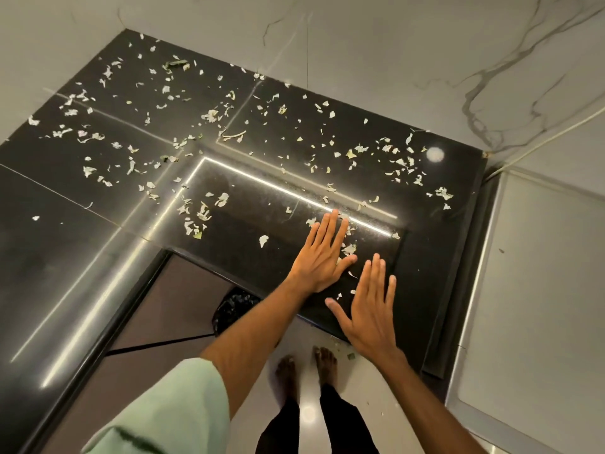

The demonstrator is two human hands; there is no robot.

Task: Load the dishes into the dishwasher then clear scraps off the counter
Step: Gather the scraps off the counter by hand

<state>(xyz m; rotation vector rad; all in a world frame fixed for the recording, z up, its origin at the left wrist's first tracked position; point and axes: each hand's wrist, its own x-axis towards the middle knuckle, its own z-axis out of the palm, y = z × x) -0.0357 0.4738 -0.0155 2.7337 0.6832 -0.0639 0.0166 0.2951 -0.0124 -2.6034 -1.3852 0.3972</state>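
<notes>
- I've got the left hand [322,253] flat on the black counter [65,257], fingers straight and pressed together, with a few scraps [348,249] right by its thumb side. It looks set up as a sweeping blade.
- The right hand [370,309] is flat too, thumb splayed, just beside it at the front edge, probably to act as the catching wall.
- Most of the scraps lie well apart from both hands, scattered back to the marble wall [393,44] and off left.
- There's a black-lined bin [234,309] below the inner corner, which I'd guess is the target.
- Bits are already on the floor [258,394], so overshooting the edge is my worry. No dishes or dishwasher in view.
</notes>
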